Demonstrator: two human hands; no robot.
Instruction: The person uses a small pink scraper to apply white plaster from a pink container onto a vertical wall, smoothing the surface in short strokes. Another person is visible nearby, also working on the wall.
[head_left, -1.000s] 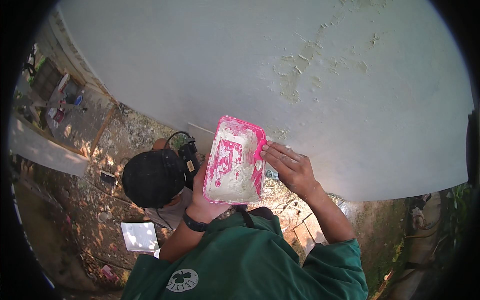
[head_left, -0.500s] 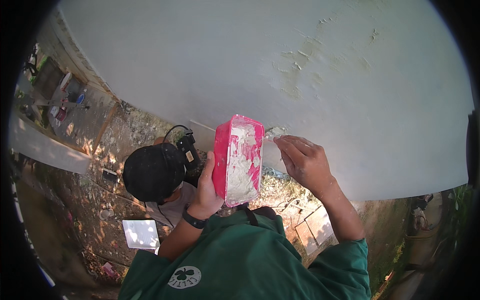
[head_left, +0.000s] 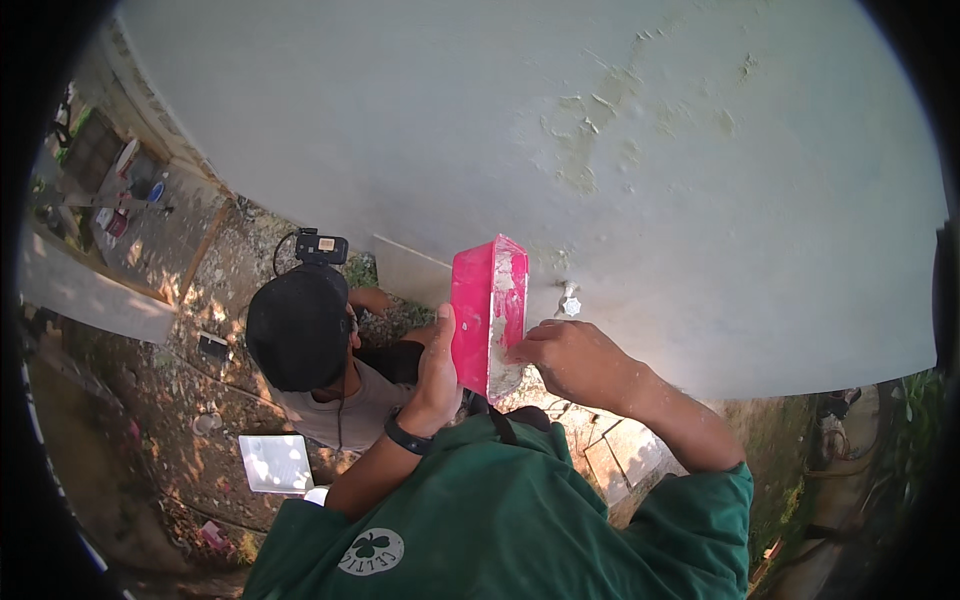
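A pink plastic tub point(head_left: 472, 315), smeared inside with white paste, is held steeply tilted in my left hand point(head_left: 433, 370), its open side facing right. My right hand point(head_left: 585, 360) has its curled fingertips inside that open side; what they hold, if anything, is hidden. Behind the tub rises a broad pale wall point(head_left: 710, 200) with rough patches of paste, and a small tap point(head_left: 568, 300) sticks out of it just above my right hand.
A co-worker in a black cap point(head_left: 295, 325), with a camera device point(head_left: 322, 248) by the head, crouches at my left near the wall. A white tray point(head_left: 275, 462), cables and boards lie on the littered ground below. Buckets point(head_left: 113, 220) stand at the far left.
The tub has tipped further onto its side. My right hand has dropped from beside the wall into the tub, uncovering the tap. The co-worker's head and head-worn device have shifted upward.
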